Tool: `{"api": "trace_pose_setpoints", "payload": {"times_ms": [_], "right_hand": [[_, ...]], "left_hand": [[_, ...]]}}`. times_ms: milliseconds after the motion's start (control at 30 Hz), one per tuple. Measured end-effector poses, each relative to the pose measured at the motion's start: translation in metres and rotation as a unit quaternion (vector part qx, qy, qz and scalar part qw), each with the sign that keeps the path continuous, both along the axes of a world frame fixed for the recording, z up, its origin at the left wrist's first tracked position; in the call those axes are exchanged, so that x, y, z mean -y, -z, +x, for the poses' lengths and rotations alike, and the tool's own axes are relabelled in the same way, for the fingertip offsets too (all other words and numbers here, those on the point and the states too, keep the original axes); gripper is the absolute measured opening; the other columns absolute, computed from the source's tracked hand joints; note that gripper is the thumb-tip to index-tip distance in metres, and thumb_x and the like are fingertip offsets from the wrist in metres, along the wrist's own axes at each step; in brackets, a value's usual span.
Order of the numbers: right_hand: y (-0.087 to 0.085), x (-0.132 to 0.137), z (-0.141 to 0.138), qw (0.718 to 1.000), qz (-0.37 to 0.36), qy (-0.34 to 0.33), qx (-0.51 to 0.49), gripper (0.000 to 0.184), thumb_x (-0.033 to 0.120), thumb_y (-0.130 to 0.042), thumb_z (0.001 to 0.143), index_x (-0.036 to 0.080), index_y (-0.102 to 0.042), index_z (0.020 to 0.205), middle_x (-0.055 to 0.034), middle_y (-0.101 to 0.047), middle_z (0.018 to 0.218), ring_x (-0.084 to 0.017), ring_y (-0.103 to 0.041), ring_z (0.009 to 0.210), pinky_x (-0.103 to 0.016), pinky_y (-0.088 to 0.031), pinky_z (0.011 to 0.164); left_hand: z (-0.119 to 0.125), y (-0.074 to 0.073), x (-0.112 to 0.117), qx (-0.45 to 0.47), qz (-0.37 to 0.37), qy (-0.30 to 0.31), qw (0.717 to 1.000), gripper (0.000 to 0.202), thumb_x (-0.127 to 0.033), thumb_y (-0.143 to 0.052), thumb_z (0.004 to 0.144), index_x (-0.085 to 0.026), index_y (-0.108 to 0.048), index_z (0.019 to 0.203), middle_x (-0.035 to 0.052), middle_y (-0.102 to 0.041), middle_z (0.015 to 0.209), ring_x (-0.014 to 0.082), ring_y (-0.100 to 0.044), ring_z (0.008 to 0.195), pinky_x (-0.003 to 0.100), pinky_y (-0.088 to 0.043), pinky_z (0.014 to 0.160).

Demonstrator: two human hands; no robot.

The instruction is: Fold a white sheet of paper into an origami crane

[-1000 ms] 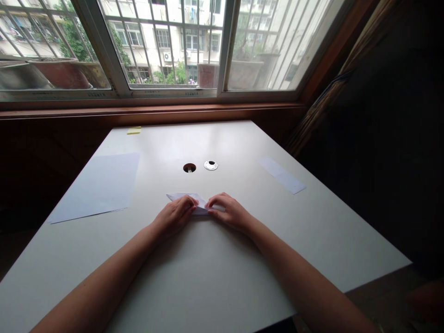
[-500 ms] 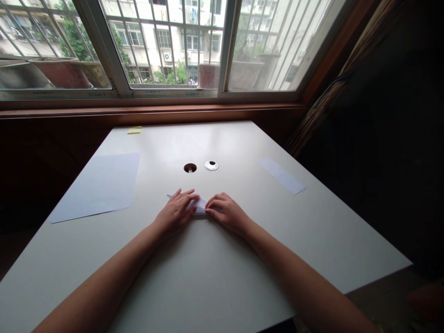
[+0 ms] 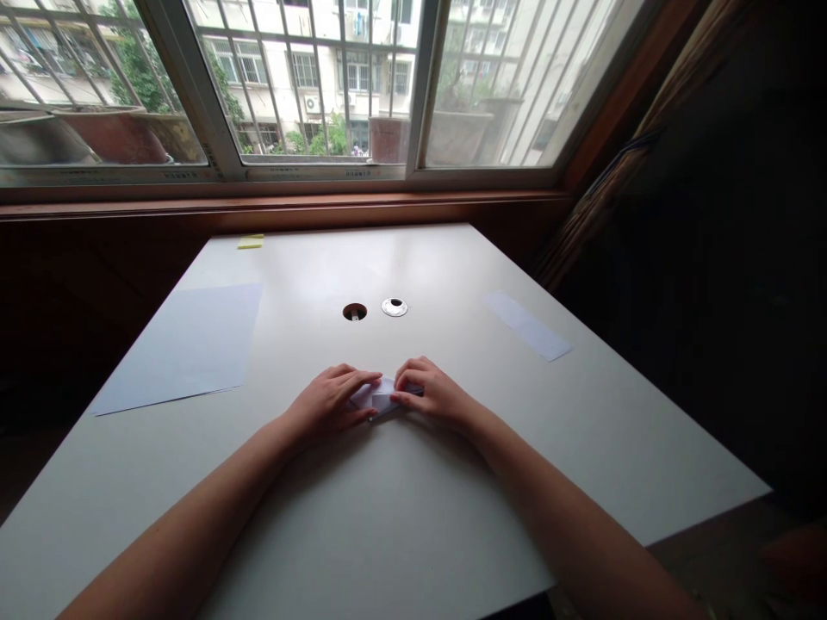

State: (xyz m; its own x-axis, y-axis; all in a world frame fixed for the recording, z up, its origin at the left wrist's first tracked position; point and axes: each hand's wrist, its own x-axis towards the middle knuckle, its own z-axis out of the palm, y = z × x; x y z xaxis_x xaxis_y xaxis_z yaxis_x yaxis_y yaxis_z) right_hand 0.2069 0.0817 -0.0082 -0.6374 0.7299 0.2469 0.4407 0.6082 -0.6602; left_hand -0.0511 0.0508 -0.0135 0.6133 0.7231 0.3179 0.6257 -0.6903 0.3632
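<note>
A small folded piece of white paper (image 3: 382,398) lies between my hands near the middle of the white table. My left hand (image 3: 332,398) grips its left side, thumb along the near edge and fingers over the far edge. On the right, my right hand (image 3: 426,389) pinches the paper between thumb and curled fingers. Both hands cover parts of the paper, so its full shape is hidden.
On the white table (image 3: 388,534), a large sheet of paper (image 3: 194,344) lies left and a creased paper strip (image 3: 530,325) right. Beyond my hands are a round hole (image 3: 355,313) and a metal ring cover (image 3: 394,307). Yellow sticky notes (image 3: 251,242) sit at the far edge.
The folded paper has turned and shifted slightly toward me and right. My left hand has moved from lying over it to gripping its side; my right hand has shifted slightly right.
</note>
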Motion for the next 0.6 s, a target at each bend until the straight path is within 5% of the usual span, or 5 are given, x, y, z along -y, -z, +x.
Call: {"api": "trace_pose_setpoints", "payload": {"times_ms": [333,600], "right_hand": [[-0.001,0.004,-0.005,0.998,0.008,0.049,0.037,0.01,0.025,-0.068,0.088,0.021,-0.063,0.08,-0.0041,-0.062,0.099,-0.021,-0.05,0.1,-0.037,-0.045,0.092],[0.001,0.005,-0.009,0.989,0.016,0.11,0.095,0.013,0.028,-0.064,0.089,0.021,-0.061,0.079,-0.0057,-0.058,0.107,-0.024,-0.048,0.105,-0.04,-0.044,0.096]], "left_hand": [[-0.001,0.008,-0.001,0.027,0.037,0.011,0.999,0.041,-0.04,-0.065,0.092,-0.024,-0.06,0.129,0.0058,-0.071,0.118,0.0212,-0.065,0.109,0.036,-0.057,0.091],[-0.004,0.013,-0.008,0.057,0.039,0.09,0.994,0.029,-0.024,-0.061,0.095,-0.03,-0.066,0.123,0.0012,-0.073,0.118,0.0178,-0.064,0.112,0.035,-0.056,0.095]]}}
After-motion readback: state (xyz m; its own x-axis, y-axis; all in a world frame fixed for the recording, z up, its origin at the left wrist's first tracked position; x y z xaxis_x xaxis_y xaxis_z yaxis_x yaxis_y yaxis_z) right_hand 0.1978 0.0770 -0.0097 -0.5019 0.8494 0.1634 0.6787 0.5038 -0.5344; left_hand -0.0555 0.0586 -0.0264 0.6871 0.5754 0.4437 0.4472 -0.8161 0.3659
